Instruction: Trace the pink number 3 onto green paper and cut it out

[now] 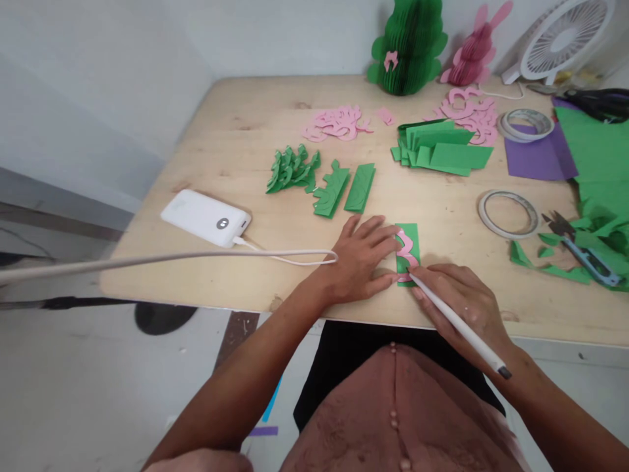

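Since the pink cutout (405, 244) lies on green paper (414, 237) on the worktop (236, 118), pin it with the left hand (354, 265), fingers spread apart — the right hand (466, 305) has fingers clamped on the white pen (457, 322), so go slow, tip hugging the outline.

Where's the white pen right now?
In the head view, the white pen is right of center, in the right hand, its tip at the green paper strip.

The left hand (361, 259) rests against a green paper strip (415, 242) bearing a pink cutout (405, 244); the right hand (469, 305) grips a white pen (457, 320).
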Demonstrator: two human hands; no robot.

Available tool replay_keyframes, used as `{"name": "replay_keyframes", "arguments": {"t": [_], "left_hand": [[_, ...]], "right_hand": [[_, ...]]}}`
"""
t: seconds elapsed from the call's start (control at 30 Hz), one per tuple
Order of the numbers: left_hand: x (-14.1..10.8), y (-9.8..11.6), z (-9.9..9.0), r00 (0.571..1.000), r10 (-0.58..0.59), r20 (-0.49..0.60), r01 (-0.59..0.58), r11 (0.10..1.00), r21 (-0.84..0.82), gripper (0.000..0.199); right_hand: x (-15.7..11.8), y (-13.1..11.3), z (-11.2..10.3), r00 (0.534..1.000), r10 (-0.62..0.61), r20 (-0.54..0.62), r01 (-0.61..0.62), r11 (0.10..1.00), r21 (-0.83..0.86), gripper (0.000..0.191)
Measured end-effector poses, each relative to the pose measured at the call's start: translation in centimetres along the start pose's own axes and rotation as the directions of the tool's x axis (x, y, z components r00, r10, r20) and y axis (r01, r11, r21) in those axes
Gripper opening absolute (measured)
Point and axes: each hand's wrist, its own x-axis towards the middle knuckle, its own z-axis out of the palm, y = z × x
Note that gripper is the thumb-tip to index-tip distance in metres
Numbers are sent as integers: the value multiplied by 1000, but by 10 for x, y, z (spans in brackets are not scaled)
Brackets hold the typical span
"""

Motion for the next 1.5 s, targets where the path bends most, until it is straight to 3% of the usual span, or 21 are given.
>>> {"name": "replay_keyframes", "arguments": {"t": [1.5], "left_hand": [[0,-1,0,1000,10,-13,-10,1000,-14,41]], "right_hand": [[-6,1,6,998,-37,-54,35,999,-32,22]]}}
